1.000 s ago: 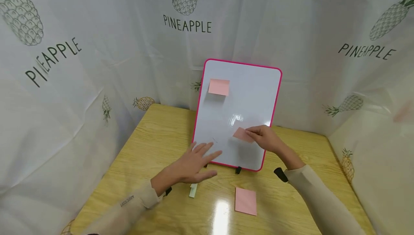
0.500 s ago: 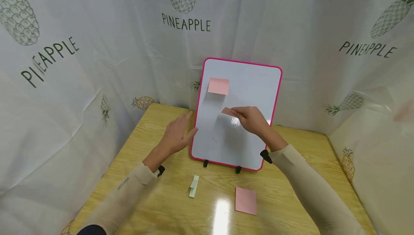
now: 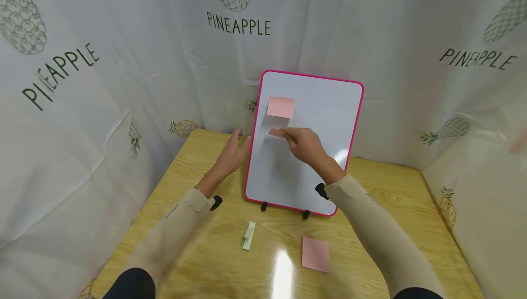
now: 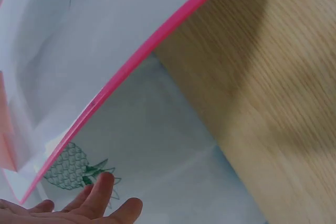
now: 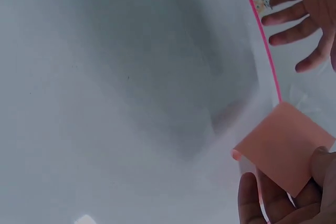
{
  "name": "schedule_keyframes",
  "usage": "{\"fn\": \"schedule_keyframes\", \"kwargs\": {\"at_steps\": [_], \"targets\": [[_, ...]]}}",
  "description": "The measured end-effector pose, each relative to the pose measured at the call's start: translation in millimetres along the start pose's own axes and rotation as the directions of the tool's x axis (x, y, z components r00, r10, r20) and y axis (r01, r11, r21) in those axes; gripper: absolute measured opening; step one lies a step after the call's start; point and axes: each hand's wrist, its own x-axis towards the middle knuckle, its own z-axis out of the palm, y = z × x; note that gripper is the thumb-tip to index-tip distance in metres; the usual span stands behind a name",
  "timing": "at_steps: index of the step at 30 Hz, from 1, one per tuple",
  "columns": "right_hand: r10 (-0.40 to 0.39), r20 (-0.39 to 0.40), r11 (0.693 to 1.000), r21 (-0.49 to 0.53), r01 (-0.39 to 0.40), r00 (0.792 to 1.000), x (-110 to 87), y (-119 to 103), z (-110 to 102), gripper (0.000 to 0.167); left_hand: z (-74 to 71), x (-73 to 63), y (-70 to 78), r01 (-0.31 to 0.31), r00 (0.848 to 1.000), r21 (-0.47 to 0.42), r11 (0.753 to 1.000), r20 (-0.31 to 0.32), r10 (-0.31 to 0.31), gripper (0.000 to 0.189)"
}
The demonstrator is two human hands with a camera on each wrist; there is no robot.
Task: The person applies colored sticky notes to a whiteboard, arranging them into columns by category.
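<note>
A whiteboard (image 3: 325, 111) with a pink frame stands tilted at the back of the table. One pink sticky note (image 3: 281, 107) clings to its upper left, its lower edge lifted off the surface. Just below that, my right hand (image 3: 306, 146) pinches a second pink sticky note (image 5: 286, 145) between thumb and fingers, close in front of the board. In the right wrist view this note shows flat with its corners free. My left hand (image 3: 231, 155) is at the board's left edge, fingers spread and extended, holding nothing.
Two small black feet (image 3: 306, 215) support the board's lower edge. On the wooden table (image 3: 197, 253) lie a pink sticky-note pad (image 3: 315, 254) and some pale green strips (image 3: 249, 236). A white curtain (image 3: 164, 61) printed with pineapples surrounds the table at the back and sides.
My right hand has carried its sticky note up and left across the board, to below the attached note. My left hand has moved from the board's lower left corner up beside its left edge.
</note>
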Motion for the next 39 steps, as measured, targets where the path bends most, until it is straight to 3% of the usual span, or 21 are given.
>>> {"fn": "schedule_keyframes", "kwargs": {"at_steps": [7, 15, 21, 30, 35, 39], "targets": [[-0.069, -0.084, 0.996, -0.061, 0.064, 0.994, 1.9, -1.0, 14.8, 0.027, 3.1, 8.8, 6.2, 0.025, 1.000, -0.050, 0.998, -0.002, -0.025, 0.068], [-0.099, -0.063, 0.991, -0.100, 0.092, 0.993, -0.3, 2.1, 29.0, 0.027, 5.4, 10.7, 4.8, 0.055, 0.999, -0.049, 0.997, 0.006, -0.054, 0.067], [-0.158, -0.068, 0.982, -0.119, 0.149, 0.985, -5.2, 5.5, 39.9, 0.025, 5.8, 13.8, 1.1, 0.043, 0.999, -0.047, 0.998, 0.002, -0.043, 0.072], [-0.259, -0.141, 0.960, -0.150, 0.238, 0.955, -10.4, 11.3, 56.6, 0.018, 3.2, 29.2, -3.9, 0.025, 1.000, 0.031, 0.999, 0.014, -0.026, 0.077], [-0.316, -0.216, 0.940, -0.201, 0.275, 0.924, -13.2, 15.3, 66.7, 0.020, 5.7, 37.0, 1.8, 0.017, 0.999, 0.020, 1.000, 0.042, -0.018, 0.079], [-0.349, -0.253, 0.926, -0.243, 0.290, 0.902, -14.7, 17.6, 73.3, 0.020, 12.3, 44.0, 3.8, -0.016, 0.999, 0.082, 0.997, 0.042, 0.013, 0.075]]}}
